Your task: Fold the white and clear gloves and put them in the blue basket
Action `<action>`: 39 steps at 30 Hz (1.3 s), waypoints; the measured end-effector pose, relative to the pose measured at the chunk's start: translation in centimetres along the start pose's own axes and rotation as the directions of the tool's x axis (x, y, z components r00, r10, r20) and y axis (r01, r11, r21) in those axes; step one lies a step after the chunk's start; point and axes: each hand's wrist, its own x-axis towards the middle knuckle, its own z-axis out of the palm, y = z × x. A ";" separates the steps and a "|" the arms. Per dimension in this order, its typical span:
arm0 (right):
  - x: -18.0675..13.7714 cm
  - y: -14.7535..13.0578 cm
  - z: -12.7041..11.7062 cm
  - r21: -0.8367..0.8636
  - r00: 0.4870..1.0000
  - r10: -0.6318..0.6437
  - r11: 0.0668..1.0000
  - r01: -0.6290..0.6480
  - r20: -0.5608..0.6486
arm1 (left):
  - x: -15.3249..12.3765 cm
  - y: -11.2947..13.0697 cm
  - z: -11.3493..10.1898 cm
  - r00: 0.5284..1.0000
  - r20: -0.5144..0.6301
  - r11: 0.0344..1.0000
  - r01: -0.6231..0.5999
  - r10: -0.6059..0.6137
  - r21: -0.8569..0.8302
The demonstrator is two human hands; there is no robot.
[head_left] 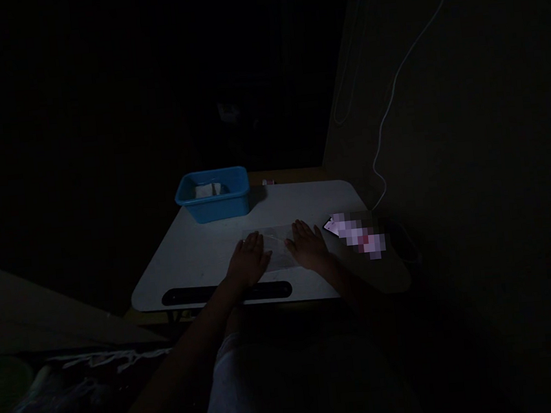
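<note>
A clear plastic sheet or bag (280, 255) lies flat on the white table (197, 253); the dim light hides which it is. My left hand (249, 260) rests palm down on its left side, fingers stretched out. On the right side, my right hand (307, 245) also presses down flat, with its fingers spread. Neither hand grips anything. The middle of the plastic shows between the two hands.
A blue plastic basin (219, 205) with something whitish inside stands at the table's back left. To the right lies a lit phone (330, 224), partly blurred out. A white cable (393, 88) hangs along the wall. A dark slot (181, 296) runs along the front edge.
</note>
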 end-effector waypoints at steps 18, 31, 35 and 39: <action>-1.7 0.5 -0.9 0.095 0.926 -0.225 0.960 0.265 -0.304 | -0.6 -1.7 -1.0 0.984 0.032 0.982 0.169 -0.173 0.088; -4.1 -1.0 -1.4 -0.019 0.818 -0.521 0.846 0.533 -0.245 | -0.6 -1.4 -1.6 0.988 0.022 0.987 0.154 -0.155 0.053; -4.4 -2.0 -2.2 -0.002 0.836 -0.526 0.847 0.532 -0.156 | -0.7 -1.4 -1.5 0.992 -0.034 0.993 0.120 -0.119 0.013; -4.2 -2.7 -2.9 -0.020 0.849 -0.521 0.853 0.521 -0.085 | -0.7 -1.5 -1.4 0.991 -0.053 0.992 0.124 -0.125 -0.022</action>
